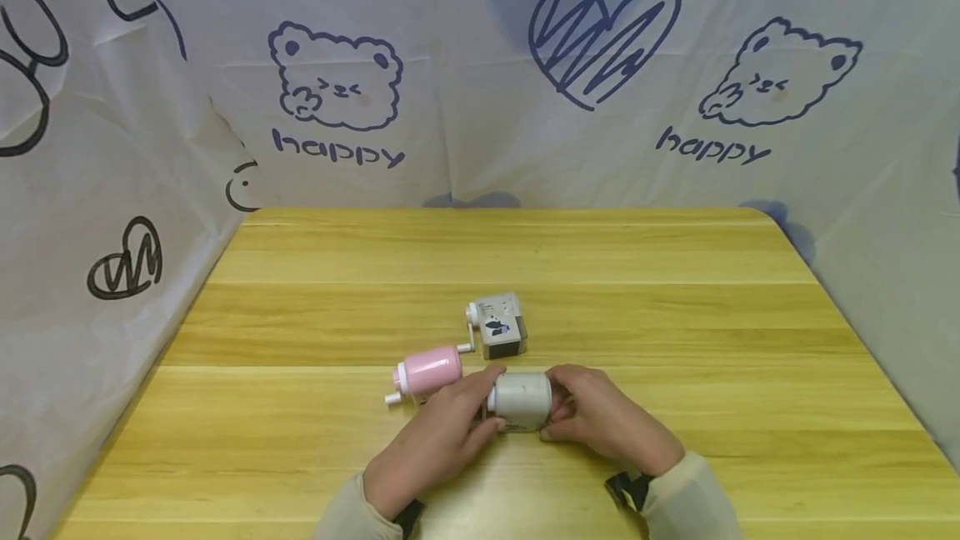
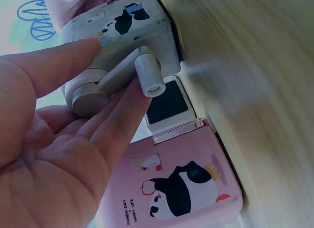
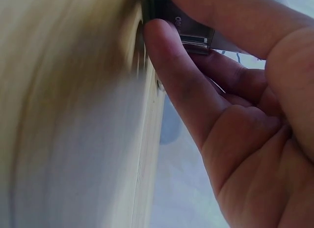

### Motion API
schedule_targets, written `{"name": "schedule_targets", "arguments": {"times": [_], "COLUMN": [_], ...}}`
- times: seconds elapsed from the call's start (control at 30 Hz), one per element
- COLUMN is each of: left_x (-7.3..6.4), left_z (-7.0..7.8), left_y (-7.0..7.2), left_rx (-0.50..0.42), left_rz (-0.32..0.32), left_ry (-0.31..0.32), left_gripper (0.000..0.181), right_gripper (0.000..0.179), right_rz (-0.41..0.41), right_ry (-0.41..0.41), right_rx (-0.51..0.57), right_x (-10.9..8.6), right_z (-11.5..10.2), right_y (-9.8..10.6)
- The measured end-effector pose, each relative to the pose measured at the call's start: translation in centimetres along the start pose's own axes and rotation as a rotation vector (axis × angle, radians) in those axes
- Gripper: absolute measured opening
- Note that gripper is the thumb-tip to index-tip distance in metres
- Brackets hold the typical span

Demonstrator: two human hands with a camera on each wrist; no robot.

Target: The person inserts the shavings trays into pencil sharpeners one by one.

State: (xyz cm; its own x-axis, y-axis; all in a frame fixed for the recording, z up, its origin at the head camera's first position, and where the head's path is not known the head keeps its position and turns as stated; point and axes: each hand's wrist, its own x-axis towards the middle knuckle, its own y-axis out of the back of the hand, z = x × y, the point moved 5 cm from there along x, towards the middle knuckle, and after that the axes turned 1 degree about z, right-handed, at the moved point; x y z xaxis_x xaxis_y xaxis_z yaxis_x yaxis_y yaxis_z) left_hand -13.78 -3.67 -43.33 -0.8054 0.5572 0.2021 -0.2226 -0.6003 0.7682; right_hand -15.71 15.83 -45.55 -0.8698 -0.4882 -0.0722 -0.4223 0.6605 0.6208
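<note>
Between both hands, near the front middle of the table, is a grey-white hand-crank pencil sharpener (image 1: 523, 397) with panda pictures on its side. My left hand (image 1: 444, 438) grips its crank end, the thumb along the body, with the white crank (image 2: 122, 71) between thumb and fingers in the left wrist view. From the opposite end my right hand (image 1: 603, 419) holds it between thumb and fingers; its dark end (image 3: 179, 21) shows in the right wrist view. Just beyond the left hand lies a pink crank sharpener (image 1: 433, 369) with a panda print (image 2: 181, 191).
Farther back, another grey-white crank sharpener (image 1: 501, 325) with a dark lower part stands close to the pink one. The wood-grain table (image 1: 712, 315) is bordered at the back and sides by a white cloth (image 1: 465, 90) with bear and heart drawings.
</note>
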Motion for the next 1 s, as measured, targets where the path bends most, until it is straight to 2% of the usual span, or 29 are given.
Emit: {"name": "schedule_targets", "arguments": {"times": [0.33, 1.0], "left_x": [-0.10, -0.07], "left_z": [0.06, 0.15], "left_y": [0.03, 0.05], "left_rx": [0.001, 0.005], "left_rz": [-0.013, -0.012], "left_ry": [0.024, 0.025], "left_gripper": [0.063, 0.063], "right_gripper": [0.046, 0.046], "right_rz": [0.004, 0.018], "right_ry": [-0.028, -0.012], "right_rx": [-0.012, -0.021], "right_x": [-0.01, 0.04], "right_z": [-0.27, -0.11], "right_y": [0.12, -0.03]}}
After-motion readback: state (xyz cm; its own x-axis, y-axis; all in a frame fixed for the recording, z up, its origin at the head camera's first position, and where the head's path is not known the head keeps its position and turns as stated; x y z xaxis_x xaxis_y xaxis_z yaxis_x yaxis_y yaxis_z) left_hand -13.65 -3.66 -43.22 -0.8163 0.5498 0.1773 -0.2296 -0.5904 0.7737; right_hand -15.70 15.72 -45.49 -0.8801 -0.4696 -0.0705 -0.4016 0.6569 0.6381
